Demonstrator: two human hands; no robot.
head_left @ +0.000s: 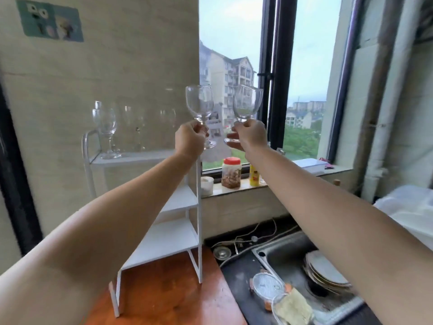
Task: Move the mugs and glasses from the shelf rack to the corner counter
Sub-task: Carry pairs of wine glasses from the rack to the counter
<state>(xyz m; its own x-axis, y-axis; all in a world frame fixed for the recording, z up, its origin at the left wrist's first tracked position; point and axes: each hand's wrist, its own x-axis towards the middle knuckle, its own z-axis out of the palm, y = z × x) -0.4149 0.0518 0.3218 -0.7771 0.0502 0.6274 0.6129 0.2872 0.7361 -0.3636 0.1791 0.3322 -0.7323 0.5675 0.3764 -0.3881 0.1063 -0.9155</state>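
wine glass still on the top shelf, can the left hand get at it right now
Probably not yet: the left hand already grips a glass by the stem. The path to the wine glass looks open.

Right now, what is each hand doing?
Left hand: grips a wine glass by its stem.
Right hand: grips another wine glass likewise.

Bright daylight from the window [304, 78]; edges bent, blurred.
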